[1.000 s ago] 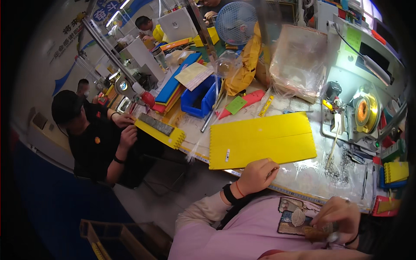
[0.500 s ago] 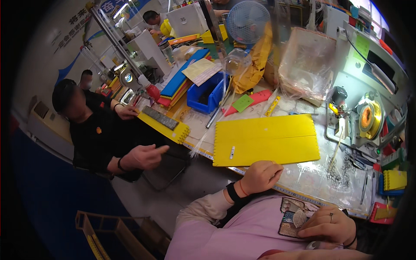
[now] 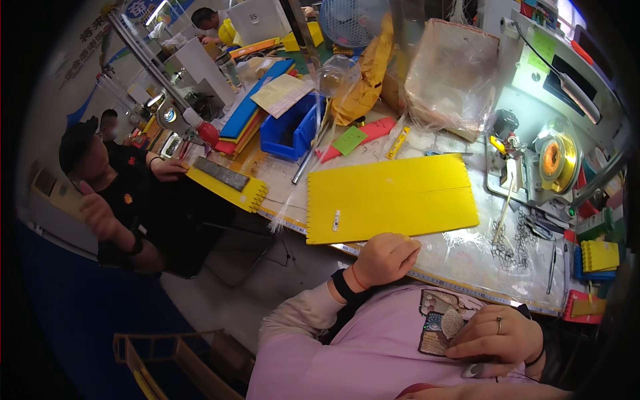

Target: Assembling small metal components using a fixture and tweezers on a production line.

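The left hand [image 3: 383,259] rests as a closed fist against the yellow plastic board [image 3: 390,197]; the right hand [image 3: 497,340] (ring on one finger) lies loosely curled on the pink shirt [image 3: 373,353], gripping nothing.

A cluttered workbench [image 3: 460,267] stands over grey floor [image 3: 233,280], with a fan [image 3: 350,20] behind.

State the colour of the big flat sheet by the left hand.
Bright yellow: the flat sheet, just beyond the left hand, in the head view.

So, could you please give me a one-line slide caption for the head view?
Left hand fisted at the edge of a yellow panel; right hand resting against the chest.
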Demonstrator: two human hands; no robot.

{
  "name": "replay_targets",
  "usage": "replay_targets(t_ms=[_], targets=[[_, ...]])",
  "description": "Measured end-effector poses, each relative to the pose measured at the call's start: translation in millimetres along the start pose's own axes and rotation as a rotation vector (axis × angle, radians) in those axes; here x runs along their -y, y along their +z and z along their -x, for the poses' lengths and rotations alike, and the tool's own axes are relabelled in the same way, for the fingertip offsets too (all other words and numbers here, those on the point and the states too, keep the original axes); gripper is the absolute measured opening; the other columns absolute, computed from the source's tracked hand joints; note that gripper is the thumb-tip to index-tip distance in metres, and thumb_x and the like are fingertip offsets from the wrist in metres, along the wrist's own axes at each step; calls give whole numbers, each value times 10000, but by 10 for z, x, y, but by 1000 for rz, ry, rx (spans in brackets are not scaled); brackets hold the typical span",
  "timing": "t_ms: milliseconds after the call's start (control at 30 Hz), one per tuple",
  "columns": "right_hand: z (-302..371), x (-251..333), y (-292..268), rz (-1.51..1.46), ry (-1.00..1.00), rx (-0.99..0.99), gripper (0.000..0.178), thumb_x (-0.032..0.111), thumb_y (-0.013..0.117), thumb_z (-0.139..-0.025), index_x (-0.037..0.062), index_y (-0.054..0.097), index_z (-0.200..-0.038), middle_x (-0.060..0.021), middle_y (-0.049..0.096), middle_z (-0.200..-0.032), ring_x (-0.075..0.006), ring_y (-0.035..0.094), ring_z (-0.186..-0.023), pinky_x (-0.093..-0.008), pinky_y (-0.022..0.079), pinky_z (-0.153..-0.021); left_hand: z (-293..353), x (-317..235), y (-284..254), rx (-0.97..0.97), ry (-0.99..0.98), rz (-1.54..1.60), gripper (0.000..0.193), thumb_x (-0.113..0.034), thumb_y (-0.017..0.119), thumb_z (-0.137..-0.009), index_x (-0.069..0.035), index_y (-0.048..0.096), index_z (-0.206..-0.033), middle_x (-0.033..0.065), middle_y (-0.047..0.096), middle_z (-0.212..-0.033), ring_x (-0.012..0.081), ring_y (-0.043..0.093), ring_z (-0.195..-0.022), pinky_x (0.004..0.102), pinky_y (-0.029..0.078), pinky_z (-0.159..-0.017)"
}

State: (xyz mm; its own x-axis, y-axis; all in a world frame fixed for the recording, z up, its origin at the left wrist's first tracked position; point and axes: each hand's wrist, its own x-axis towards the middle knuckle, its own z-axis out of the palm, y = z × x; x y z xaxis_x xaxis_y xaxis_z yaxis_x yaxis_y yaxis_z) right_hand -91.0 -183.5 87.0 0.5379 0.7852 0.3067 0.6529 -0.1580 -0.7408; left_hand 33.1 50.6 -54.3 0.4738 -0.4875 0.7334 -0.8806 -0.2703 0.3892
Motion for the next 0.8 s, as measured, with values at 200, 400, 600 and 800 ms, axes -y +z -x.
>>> replay_targets(t_ms=[200,400,600,800], targets=[[-26,41,-8,8,10,23,305,243,621,-888,34,658,-1107,-82,691,-972,-211,685,-857,-301,509,-732,30,-36,-63,-1,21,19,118,-28,710,-749,-42,648,-849,82,591,-715,243,580,-583,332,462,-545],[55,45,-25,4,17,15,307,232,621,-889,34,655,-1120,-74,688,-969,-207,682,-873,-295,503,-742,-80,142,-1356,102,-589,-207,107,-29,676,-772,-14,604,-849,129,602,-864,313,599,-792,355,482,-703],[-20,24,-1,-11,-30,22,318,235,619,-889,33,653,-1133,-73,686,-964,-204,681,-862,-293,507,-735,417,317,-1538,249,-456,-234,147,-28,698,-740,-10,588,-837,134,573,-950,309,566,-901,358,464,-795],[-25,74,33,-1,-18,2,307,235,612,-893,37,661,-1122,-68,688,-951,-210,682,-848,-297,515,-725,455,360,-1499,278,-399,-293,158,-32,698,-715,-29,565,-800,137,545,-966,330,549,-929,380,464,-804]])
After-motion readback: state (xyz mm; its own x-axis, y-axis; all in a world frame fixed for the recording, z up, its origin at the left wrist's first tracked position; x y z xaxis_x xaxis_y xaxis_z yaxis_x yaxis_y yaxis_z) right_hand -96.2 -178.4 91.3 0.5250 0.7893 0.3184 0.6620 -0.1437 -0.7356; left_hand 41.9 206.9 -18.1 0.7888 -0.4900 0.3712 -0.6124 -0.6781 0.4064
